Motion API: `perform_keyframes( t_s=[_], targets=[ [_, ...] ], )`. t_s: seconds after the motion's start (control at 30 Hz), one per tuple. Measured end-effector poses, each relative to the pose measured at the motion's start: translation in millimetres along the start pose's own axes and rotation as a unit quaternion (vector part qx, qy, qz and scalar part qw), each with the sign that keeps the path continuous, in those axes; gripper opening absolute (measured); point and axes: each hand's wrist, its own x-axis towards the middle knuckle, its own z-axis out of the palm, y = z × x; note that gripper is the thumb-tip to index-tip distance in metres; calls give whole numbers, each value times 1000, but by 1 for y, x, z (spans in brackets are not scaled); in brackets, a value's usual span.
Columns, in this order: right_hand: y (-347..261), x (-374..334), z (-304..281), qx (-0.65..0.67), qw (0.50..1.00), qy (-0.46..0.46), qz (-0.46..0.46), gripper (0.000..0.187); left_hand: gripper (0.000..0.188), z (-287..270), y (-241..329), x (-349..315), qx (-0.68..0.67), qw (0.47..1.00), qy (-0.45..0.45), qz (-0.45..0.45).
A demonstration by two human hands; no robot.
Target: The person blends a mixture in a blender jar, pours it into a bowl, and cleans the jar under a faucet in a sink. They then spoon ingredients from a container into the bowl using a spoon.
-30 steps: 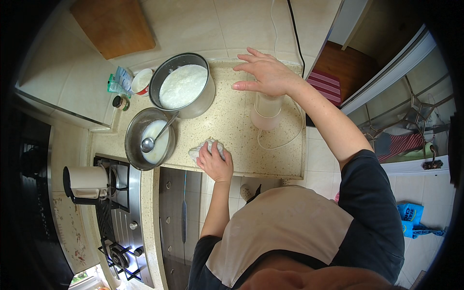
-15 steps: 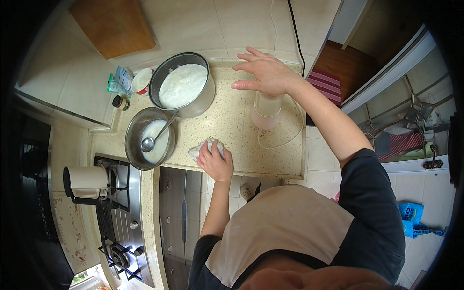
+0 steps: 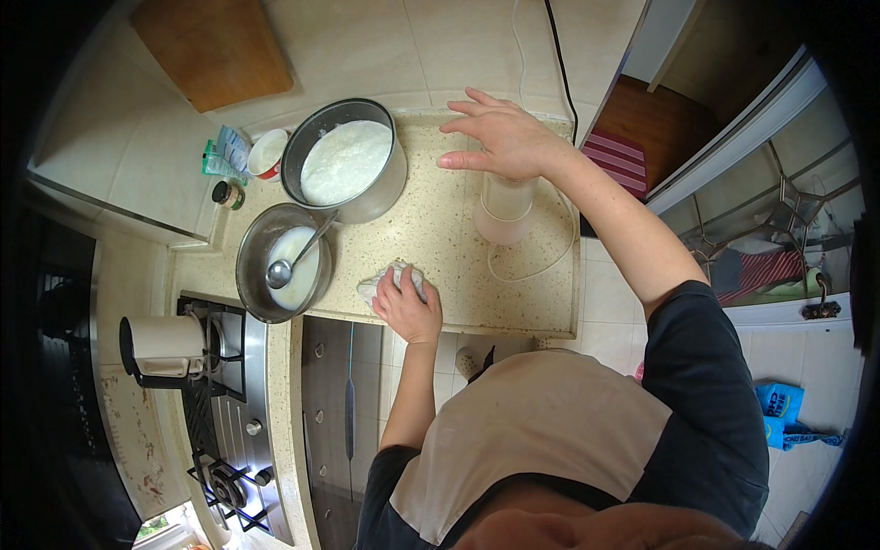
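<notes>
My left hand [image 3: 409, 309] presses down on a crumpled pale cloth [image 3: 368, 284] near the counter's front edge, its fingers curled over it. To the right, my right hand [image 3: 504, 137] is spread wide, palm down, over the top of a blender [image 3: 506, 220] with a translucent upper part and a pale base. The hand hides the blender's top, so I cannot tell whether the palm touches it. A thin white cord [image 3: 532, 277] loops from the blender's base across the counter.
Left of my hands stand a large pot [image 3: 396, 179] with a white mass inside and a metal bowl [image 3: 252, 252] of milky liquid holding a ladle [image 3: 280, 272]. A red-and-white cup [image 3: 267, 156] and small jar [image 3: 229, 194] sit behind. A gas stove [image 3: 247, 394] bears a pale pot [image 3: 165, 341].
</notes>
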Motion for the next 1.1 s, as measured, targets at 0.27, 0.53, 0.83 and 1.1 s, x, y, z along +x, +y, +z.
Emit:
perform_keyframes(
  t_s=[0.27,0.53,0.83,1.1],
  targets=[
    [0,0,0,-1,1000,-1,0,79,43,0,1,0,0,1000,1,1],
    [-1,-1,-4,23,1000,-16,9,79,43,0,1,0,-2,1000,4,2],
    [-4,-6,-4,32,999,-15,12,79,42,0,-1,0,-3,1000,12,7],
    [1,-9,-1,78,996,41,23,68,43,0,0,-1,-11,1000,6,0]
  ],
)
